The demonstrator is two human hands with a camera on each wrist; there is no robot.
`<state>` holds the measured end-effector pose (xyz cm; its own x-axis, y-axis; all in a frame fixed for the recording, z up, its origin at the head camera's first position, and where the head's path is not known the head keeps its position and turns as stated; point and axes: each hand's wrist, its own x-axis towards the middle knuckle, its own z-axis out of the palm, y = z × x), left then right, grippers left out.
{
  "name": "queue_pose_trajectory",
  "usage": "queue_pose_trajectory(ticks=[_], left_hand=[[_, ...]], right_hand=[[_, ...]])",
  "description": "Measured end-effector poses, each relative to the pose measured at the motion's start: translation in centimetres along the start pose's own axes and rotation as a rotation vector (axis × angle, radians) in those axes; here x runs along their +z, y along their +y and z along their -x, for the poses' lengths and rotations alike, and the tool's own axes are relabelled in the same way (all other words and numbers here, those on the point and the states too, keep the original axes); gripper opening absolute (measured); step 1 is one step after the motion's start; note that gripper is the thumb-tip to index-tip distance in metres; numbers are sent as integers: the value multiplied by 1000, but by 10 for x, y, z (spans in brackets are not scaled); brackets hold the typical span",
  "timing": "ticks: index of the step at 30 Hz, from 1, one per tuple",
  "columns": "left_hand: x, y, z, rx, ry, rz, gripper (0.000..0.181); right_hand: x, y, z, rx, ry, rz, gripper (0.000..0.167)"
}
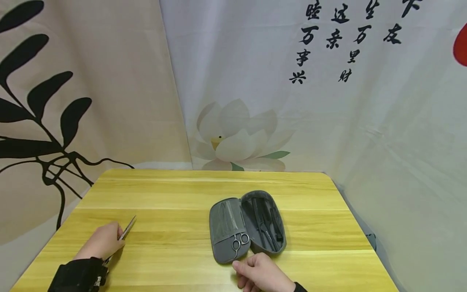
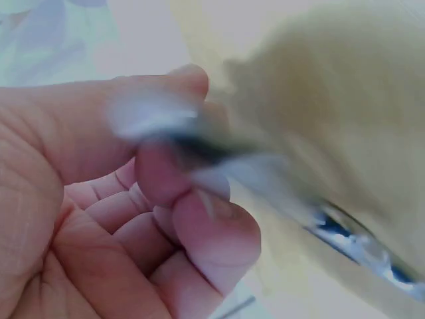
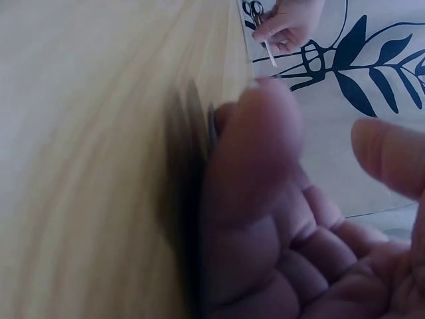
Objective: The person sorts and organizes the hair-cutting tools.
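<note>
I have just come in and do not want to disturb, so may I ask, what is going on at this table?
A person is at a wooden table. Their left hand holds a pair of scissors, tips pointing away from the person. Their right hand is by the near edge of an open grey case and seems to hold nothing. A second pair of scissors lies on the case's flat half, rings showing, and several dark tools lie in the deeper half.
</note>
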<state>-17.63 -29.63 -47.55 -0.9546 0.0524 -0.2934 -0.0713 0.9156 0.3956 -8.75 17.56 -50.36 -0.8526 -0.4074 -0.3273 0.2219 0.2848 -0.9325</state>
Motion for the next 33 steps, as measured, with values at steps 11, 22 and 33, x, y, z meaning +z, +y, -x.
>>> queue_pose_trajectory(ticks=[11, 22, 33], left_hand=[[-1, 70, 6, 166, 71, 357, 31], [94, 191, 17, 518, -195, 1221, 24], [126, 212, 26, 636, -166, 1306, 32]], right_hand=[[-4, 4, -2, -92, -181, 17, 47], [-1, -1, -6, -145, -375, -479, 46], [3, 2, -5, -143, -259, -624, 40]])
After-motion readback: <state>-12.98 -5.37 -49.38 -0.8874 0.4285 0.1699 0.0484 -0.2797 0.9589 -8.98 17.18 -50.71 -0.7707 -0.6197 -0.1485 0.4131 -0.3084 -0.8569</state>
